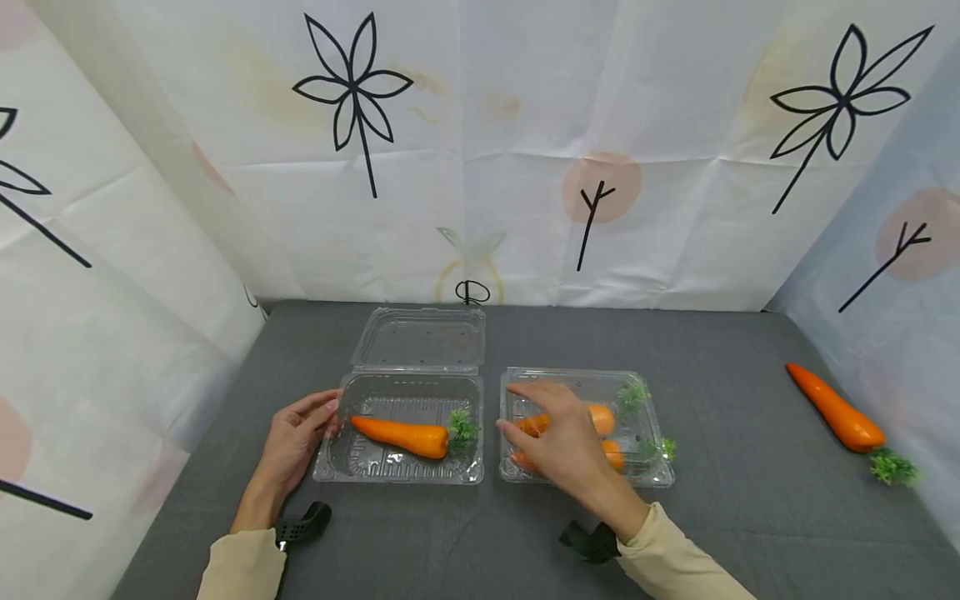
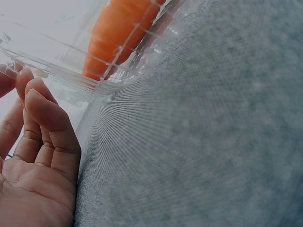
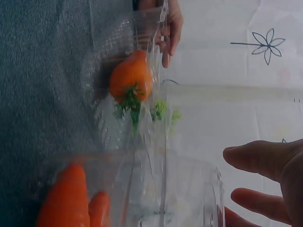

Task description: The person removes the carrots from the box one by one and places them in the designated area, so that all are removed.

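Note:
On the left stands a clear plastic clamshell box (image 1: pixel 375 390), its lid (image 1: pixel 420 340) folded back behind it. One orange carrot (image 1: pixel 405 436) with green leaves lies inside, leaves to the right. My left hand (image 1: pixel 288 446) pinches the box's left rim between thumb and fingers. To the right is a second clear clamshell box (image 1: pixel 577 380), lid down, with two carrots (image 1: pixel 602 419) in it; some leaves (image 1: pixel 667 450) stick out at its right side. My right hand (image 1: pixel 566 429) hovers over this lid, thumb and fingers apart, holding nothing. It hides part of the carrots.
A loose carrot (image 1: pixel 836 408) with green leaves lies at the far right of the grey cloth-covered table (image 1: pixel 720 400). White patterned curtains (image 1: pixel 525 100) hang behind the table and along both sides. The two boxes stand side by side with a narrow gap.

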`<action>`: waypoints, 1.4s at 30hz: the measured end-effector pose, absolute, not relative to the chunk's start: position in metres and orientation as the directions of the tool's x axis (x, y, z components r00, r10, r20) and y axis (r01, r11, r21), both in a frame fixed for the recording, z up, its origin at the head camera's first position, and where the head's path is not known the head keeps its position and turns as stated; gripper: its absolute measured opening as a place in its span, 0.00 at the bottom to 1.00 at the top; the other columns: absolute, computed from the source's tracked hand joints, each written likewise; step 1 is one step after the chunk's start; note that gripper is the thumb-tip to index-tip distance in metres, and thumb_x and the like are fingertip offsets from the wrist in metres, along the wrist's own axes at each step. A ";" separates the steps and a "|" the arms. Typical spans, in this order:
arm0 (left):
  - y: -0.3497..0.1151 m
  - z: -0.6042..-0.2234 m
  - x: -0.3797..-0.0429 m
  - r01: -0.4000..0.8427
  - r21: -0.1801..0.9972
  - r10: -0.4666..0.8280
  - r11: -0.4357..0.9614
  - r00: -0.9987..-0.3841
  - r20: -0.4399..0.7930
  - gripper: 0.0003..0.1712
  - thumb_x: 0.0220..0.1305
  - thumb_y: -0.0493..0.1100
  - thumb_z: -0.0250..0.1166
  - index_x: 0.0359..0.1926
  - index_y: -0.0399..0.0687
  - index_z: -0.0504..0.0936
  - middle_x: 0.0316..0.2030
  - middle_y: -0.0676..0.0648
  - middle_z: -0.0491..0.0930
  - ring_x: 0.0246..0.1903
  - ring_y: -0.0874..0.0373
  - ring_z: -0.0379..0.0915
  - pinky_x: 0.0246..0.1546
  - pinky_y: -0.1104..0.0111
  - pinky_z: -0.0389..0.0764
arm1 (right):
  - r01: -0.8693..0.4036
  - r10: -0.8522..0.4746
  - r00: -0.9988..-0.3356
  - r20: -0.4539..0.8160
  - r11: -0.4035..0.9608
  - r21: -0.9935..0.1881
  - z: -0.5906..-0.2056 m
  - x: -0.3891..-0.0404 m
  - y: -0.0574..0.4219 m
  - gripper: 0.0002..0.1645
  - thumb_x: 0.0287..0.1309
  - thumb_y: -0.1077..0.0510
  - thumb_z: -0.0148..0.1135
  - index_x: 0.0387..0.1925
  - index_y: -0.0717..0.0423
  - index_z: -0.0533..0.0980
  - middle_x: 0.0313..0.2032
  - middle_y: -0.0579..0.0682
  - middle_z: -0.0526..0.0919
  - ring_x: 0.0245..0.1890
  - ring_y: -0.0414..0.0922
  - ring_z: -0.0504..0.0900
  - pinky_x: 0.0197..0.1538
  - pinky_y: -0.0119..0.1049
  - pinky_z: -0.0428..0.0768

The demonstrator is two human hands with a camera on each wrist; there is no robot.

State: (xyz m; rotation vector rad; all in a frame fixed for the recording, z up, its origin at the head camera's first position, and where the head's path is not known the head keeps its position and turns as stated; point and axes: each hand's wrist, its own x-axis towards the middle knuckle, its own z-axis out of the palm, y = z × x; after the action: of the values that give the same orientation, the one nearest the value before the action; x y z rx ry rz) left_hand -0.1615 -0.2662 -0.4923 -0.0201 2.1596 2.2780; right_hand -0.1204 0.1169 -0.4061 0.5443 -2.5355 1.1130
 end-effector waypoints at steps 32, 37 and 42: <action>-0.266 -0.491 -0.162 -0.018 0.998 -0.010 -0.062 -1.000 -0.019 0.18 0.74 0.40 0.63 0.57 0.30 0.80 0.28 0.52 0.80 0.27 0.62 0.76 0.31 0.73 0.80 | -0.534 -0.347 -0.845 0.408 0.603 -0.593 -0.407 -0.119 0.062 0.25 0.53 0.54 0.79 0.53 0.54 0.84 0.49 0.51 0.85 0.50 0.51 0.81 0.57 0.55 0.76; -0.266 -0.492 -0.162 -0.018 0.998 -0.008 -0.065 -1.000 -0.019 0.18 0.74 0.41 0.63 0.56 0.31 0.80 0.28 0.52 0.80 0.27 0.62 0.76 0.31 0.73 0.80 | -0.531 -0.372 -0.848 0.378 0.602 -0.597 -0.411 -0.119 0.054 0.25 0.55 0.54 0.78 0.55 0.53 0.83 0.51 0.50 0.85 0.51 0.48 0.80 0.54 0.50 0.79; -0.265 -0.492 -0.161 -0.019 0.998 -0.013 -0.057 -1.000 -0.019 0.18 0.74 0.41 0.63 0.57 0.31 0.80 0.28 0.52 0.80 0.27 0.62 0.77 0.31 0.73 0.80 | -0.530 -0.408 -0.848 0.339 0.616 -0.583 -0.415 -0.118 0.046 0.25 0.57 0.53 0.76 0.56 0.54 0.82 0.53 0.51 0.84 0.53 0.48 0.80 0.53 0.47 0.80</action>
State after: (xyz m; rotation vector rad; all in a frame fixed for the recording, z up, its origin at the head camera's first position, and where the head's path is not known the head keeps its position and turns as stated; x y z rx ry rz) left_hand -0.1613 -0.2655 -0.4917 -0.0361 2.1540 2.2813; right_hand -0.1184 0.0461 -0.4155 0.7801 -2.6655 1.0461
